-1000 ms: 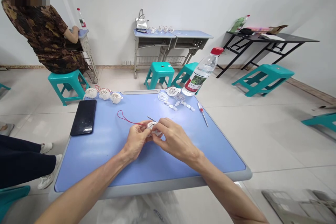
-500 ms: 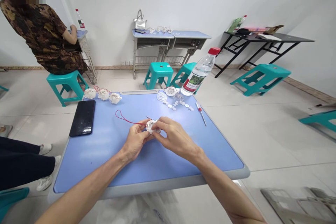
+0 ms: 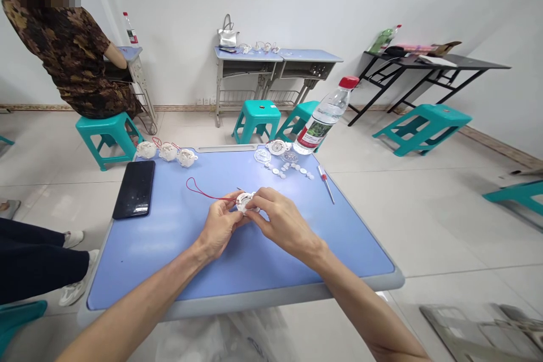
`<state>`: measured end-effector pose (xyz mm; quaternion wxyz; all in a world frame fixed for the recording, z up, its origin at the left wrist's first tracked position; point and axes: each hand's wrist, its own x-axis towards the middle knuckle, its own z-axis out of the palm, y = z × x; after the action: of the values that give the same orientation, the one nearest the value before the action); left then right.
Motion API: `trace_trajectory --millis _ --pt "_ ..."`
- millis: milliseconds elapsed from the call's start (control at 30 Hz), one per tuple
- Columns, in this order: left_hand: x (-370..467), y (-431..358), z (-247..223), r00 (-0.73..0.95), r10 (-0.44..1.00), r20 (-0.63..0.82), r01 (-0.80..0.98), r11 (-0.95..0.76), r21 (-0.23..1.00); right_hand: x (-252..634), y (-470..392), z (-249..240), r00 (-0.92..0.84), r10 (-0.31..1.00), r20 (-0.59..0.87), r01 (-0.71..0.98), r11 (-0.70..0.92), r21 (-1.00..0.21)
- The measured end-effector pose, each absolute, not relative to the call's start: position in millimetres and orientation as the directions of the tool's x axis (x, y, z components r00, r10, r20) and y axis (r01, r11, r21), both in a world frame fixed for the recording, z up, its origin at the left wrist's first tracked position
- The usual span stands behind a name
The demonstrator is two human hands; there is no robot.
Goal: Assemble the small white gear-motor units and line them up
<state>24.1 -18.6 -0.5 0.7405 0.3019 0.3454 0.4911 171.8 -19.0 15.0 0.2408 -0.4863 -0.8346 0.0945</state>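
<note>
Over the middle of the blue table (image 3: 203,277), my left hand (image 3: 219,226) grips a small round white part (image 3: 243,202) from its left side. A red cord (image 3: 203,192) runs from the part to the left and ends in a loop. My right hand (image 3: 282,218) is closed on the part's right side, its fingertips covering some of it. A thin rod shows just behind the part, mostly hidden. What my right fingertips may pinch on the part is too small to tell.
Three white round pieces (image 3: 168,151) and a phone (image 3: 134,189) lie at the left. A water bottle (image 3: 316,130), small white discs (image 3: 275,171), clear pieces (image 3: 262,155) and a screwdriver (image 3: 326,184) are at the right. A person (image 3: 72,62) sits at back left.
The seated person's hand has dropped out of sight behind the arm. The view has shifted very slightly. My hands keep nearly the same hold on the white part.
</note>
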Motion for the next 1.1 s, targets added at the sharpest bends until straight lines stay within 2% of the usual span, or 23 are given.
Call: trace_trajectory --millis 300,433,800,1100 --pt "26 -19 -3 0.261 0.945 -0.198 -0.487 0.306 0.818 171 -20 16 -0.362 0.887 0.286 0.801 0.453 -0.392" --pt "25 -19 -3 0.257 0.947 -0.192 -0.501 0.3 0.812 171 -19 16 -0.326 0.908 0.264 0.799 0.414 -0.436" --pt "18 -16 0 0.359 0.911 -0.2 -0.508 0.371 0.777 181 -18 20 -0.363 0.89 0.274 0.731 0.455 -0.509" --pt "16 -14 -1 0.355 0.908 -0.221 -0.534 0.391 0.75 182 -19 21 -0.369 0.875 0.313 0.743 0.48 -0.467"
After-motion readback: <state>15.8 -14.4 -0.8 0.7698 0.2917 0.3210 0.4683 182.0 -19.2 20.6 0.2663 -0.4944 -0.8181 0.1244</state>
